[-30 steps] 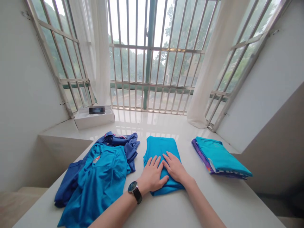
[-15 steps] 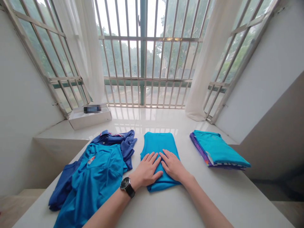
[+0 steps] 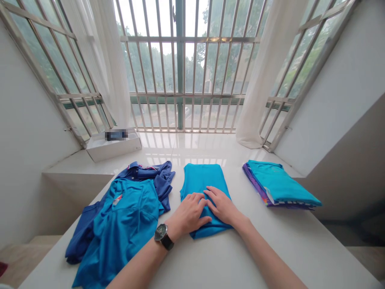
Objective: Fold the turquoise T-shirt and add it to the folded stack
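Note:
A blue shirt (image 3: 204, 174), folded into a neat rectangle, lies in the middle of the white surface. My left hand (image 3: 189, 212), with a dark-strapped watch (image 3: 163, 235) on its wrist, rests on the shirt's left and near part, fingers slightly bent. On the right half of the same shirt lies my right hand (image 3: 221, 206), its fingers stretched out and touching the cloth. The fingertips of both hands nearly meet. Neither hand grips the fabric. Part of the folded shirt is hidden beneath my hands.
To the left lie a loose blue shirt (image 3: 129, 212) and a navy polo shirt (image 3: 142, 172) partly under it. A stack of folded clothes (image 3: 279, 182) sits at the right. Further back stand an open white box (image 3: 114, 150) and a barred window (image 3: 180, 80) with white curtains (image 3: 255, 88).
My left fingers have bent a little more on the folded shirt. Both hands remain on it. The view has tilted slightly downward.

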`<state>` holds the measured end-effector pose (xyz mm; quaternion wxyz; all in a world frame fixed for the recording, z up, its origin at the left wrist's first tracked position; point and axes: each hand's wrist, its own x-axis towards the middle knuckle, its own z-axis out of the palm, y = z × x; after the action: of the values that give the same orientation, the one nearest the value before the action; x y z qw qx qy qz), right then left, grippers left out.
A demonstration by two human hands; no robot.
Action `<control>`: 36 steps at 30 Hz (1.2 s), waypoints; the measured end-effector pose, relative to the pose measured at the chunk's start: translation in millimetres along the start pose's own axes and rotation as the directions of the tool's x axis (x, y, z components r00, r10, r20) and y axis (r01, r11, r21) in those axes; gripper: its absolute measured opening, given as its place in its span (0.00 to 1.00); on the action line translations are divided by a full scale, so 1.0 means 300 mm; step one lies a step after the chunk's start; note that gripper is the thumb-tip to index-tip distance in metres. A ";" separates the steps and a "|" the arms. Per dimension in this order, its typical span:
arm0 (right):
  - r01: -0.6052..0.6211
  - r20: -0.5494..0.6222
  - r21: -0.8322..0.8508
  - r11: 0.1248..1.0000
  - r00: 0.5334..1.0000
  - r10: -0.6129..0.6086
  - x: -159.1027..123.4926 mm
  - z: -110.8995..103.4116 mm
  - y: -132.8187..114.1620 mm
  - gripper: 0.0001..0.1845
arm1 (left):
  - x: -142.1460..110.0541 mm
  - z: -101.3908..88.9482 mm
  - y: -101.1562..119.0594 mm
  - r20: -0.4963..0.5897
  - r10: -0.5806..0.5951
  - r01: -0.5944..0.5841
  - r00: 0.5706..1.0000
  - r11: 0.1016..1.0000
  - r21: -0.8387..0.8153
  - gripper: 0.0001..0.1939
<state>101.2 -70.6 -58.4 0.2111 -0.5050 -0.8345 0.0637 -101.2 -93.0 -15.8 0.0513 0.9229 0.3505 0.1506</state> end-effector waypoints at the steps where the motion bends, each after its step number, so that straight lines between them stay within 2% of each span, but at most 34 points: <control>1: 0.003 -0.011 0.002 1.000 1.000 -0.003 0.000 0.000 0.001 0.22 | -0.001 -0.005 0.005 0.018 0.006 -0.006 1.000 1.000 0.008 0.19; 9: 0.055 -0.099 -0.011 0.998 0.994 -0.056 0.005 -0.016 -0.008 0.17 | -0.009 -0.013 -0.009 0.112 0.055 -0.056 0.992 0.998 -0.002 0.24; 12: 0.068 -0.110 -0.010 0.998 0.992 -0.068 0.005 -0.022 -0.013 0.16 | -0.013 -0.035 -0.009 0.145 0.067 -0.069 0.987 0.998 0.006 0.20; 16: 0.088 -0.097 0.010 0.996 0.992 -0.086 0.005 -0.038 -0.022 0.14 | -0.017 -0.062 0.001 0.169 0.114 -0.117 0.979 0.993 0.009 0.10; 22: 0.079 -0.080 0.064 0.995 0.994 -0.074 0.005 -0.068 -0.047 0.14 | -0.019 -0.044 -0.003 0.177 0.124 -0.125 0.976 0.992 -0.006 0.05; 29: -0.052 -0.026 0.323 0.945 0.998 0.064 0.000 -0.105 -0.101 0.15 | -0.030 -0.042 -0.023 0.170 0.125 -0.114 0.978 0.991 -0.069 0.03; 33: -0.153 0.124 0.559 0.815 0.987 0.100 0.003 -0.114 -0.110 0.15 | -0.028 -0.036 -0.026 0.155 0.098 -0.085 0.983 0.993 -0.085 0.02; 36: -0.203 0.226 0.644 0.738 0.972 0.069 0.005 -0.123 -0.104 0.12 | -0.025 -0.028 -0.029 0.137 0.087 -0.069 0.987 0.989 -0.128 0.04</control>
<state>90.3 -88.3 -14.7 0.2916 -0.4486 -0.7342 0.4180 -114.7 -91.7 -11.4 0.1271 0.9394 0.2996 0.1079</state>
